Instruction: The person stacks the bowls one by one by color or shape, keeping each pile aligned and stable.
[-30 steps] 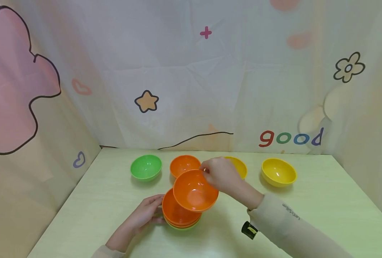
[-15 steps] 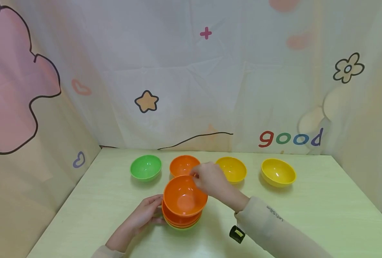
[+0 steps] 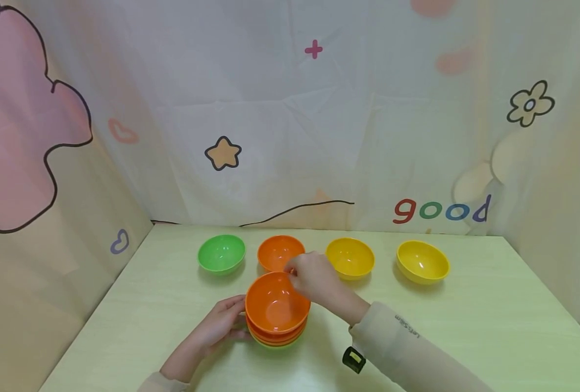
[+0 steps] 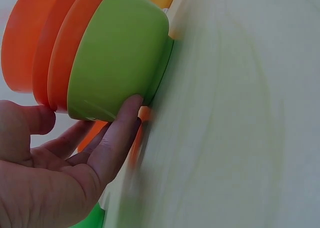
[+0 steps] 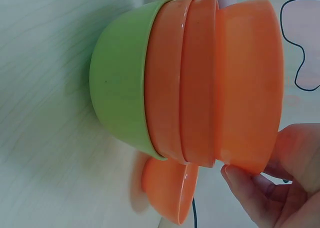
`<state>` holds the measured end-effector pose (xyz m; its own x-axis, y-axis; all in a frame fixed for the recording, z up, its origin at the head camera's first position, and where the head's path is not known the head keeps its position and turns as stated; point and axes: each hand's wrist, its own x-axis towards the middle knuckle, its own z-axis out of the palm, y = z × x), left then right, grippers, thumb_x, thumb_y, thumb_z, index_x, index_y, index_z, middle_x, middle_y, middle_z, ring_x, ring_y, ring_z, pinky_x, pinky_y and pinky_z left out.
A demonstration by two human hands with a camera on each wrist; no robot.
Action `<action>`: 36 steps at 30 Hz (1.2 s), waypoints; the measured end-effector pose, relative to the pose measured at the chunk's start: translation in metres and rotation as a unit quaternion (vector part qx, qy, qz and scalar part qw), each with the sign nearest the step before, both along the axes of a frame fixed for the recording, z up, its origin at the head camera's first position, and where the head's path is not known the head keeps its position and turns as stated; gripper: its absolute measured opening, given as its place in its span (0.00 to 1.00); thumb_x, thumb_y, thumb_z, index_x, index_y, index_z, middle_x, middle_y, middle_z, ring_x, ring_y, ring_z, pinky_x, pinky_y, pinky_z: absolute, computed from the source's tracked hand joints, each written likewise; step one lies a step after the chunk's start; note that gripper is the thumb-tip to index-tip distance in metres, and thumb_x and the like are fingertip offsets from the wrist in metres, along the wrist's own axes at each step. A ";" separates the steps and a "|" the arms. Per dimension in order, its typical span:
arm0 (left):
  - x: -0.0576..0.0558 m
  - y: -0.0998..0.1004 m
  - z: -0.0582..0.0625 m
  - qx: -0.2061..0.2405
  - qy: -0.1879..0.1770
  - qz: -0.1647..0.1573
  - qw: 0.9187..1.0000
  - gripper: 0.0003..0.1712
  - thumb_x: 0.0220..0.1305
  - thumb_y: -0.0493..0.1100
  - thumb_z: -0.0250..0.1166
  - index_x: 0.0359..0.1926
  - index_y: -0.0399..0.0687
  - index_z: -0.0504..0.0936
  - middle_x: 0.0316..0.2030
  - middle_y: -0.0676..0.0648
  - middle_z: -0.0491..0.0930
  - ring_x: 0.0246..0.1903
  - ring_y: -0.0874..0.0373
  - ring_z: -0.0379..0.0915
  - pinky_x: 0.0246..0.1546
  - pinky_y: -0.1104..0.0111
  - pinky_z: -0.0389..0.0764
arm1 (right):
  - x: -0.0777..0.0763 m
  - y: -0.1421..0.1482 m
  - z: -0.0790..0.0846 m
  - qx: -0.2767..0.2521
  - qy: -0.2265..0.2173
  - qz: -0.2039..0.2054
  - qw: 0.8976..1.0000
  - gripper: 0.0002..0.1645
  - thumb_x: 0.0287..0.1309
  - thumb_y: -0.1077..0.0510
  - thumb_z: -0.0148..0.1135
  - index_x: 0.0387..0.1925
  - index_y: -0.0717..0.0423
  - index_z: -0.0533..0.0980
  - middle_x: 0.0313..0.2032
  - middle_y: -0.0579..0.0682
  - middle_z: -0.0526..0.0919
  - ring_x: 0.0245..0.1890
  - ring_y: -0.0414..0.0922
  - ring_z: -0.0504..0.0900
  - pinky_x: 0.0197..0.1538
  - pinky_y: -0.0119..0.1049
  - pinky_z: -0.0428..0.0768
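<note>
In the head view, my right hand (image 3: 314, 277) pinches the far rim of an orange bowl (image 3: 276, 305), thumb on one side and fingers on the other. That bowl sits at the top of a stack, its lower part inside the orange bowl below. Beneath it, the right wrist view shows two more orange bowls (image 5: 200, 83) nested in a green bowl (image 5: 117, 78) that stands on the table. My left hand (image 3: 223, 324) is at the stack's left side. Its fairly straight fingers (image 4: 107, 150) touch the green bowl (image 4: 117, 58) low down, and the thumb lies by the orange rims.
Along the back of the table (image 3: 446, 326) stand a green bowl (image 3: 221, 255), an orange bowl (image 3: 277, 251) and two yellow bowls, one in the middle (image 3: 350, 258) and one farther right (image 3: 422, 262). A printed curtain (image 3: 270, 109) hangs behind.
My right hand has carried the orange bowl left and down, from above the stack's right side into the stack's top. My left hand has stayed in place.
</note>
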<state>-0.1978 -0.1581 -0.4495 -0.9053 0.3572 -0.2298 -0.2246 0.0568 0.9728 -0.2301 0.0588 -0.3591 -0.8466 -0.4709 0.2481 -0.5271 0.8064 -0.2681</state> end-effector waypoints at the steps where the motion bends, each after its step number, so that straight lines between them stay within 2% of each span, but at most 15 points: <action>1: 0.000 0.000 0.000 -0.001 0.000 0.000 1.000 0.32 0.70 0.52 0.48 0.64 0.32 0.61 0.60 0.34 0.66 0.50 0.49 0.75 0.41 0.58 0.81 | 0.000 0.000 -0.001 -0.001 0.000 -0.001 1.000 0.06 0.51 0.63 0.62 0.29 0.54 0.84 0.24 0.47 0.84 0.19 0.38 0.72 0.22 0.21 0.71; 18: 0.000 0.001 0.000 -0.003 -0.004 0.007 1.000 0.31 0.70 0.51 0.48 0.64 0.31 0.61 0.60 0.33 0.66 0.50 0.48 0.75 0.41 0.57 0.81 | 0.000 -0.002 -0.007 -0.001 0.020 -0.006 1.000 0.05 0.50 0.63 0.63 0.28 0.53 0.84 0.24 0.46 0.84 0.19 0.38 0.71 0.22 0.23 0.70; 36: 0.000 0.001 0.001 -0.014 -0.004 0.005 1.000 0.30 0.71 0.51 0.46 0.63 0.32 0.62 0.61 0.33 0.66 0.52 0.47 0.74 0.41 0.58 0.81 | -0.001 -0.004 -0.012 -0.001 0.019 -0.025 1.000 0.04 0.50 0.59 0.66 0.28 0.50 0.85 0.24 0.45 0.83 0.18 0.37 0.70 0.19 0.22 0.68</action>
<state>-0.1976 -0.1568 -0.4482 -0.9074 0.3408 -0.2458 -0.2321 0.0811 0.9693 -0.2315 0.0545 -0.3715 -0.8589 -0.4277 0.2816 -0.4962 0.8312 -0.2510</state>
